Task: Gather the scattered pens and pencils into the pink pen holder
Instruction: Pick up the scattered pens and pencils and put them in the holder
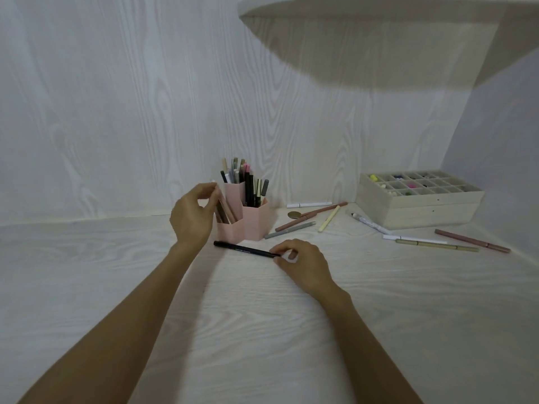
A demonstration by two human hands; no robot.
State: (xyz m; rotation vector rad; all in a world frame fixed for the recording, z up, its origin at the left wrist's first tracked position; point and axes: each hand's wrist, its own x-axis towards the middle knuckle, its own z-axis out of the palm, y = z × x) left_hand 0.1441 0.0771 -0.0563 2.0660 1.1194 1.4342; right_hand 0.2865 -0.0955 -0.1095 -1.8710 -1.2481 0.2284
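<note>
While the left hand (192, 212) pinches the tops of a few brown pencils (224, 211) standing tilted in the low front-left compartment of the pink holder (250, 224), the right hand (303, 262) grips one end of a black pen (246, 249) between thumb and fingertips. That pen lies nearly flat on the tabletop (262, 316), just in front of the holder, its far end pointing left toward the left wrist. The holder stands near the back wall (116, 112), made of joined hexagonal compartments of different heights; the taller ones at the rear and right are packed with upright pens and markers (248, 182) in black, grey, white and pink. To the right of the holder, loose items are still scattered on the tabletop: a grey pen (290, 230) touching or just beside the holder's base, a long brown pencil (312, 217), a pale yellow pen (329, 218), a white pen (309, 204) near the wall, and a small gold round thing (294, 214) under or beside the brown pencil. Farther right, a white marker (369, 224) lies against the front of a pale wooden box (420, 209) with a grid of small compartments holding tiny coloured bits. In front of that box lie another white pen (414, 238), an olive pen (437, 245) and a mauve pen (472, 241), close together and near the right wall.
</note>
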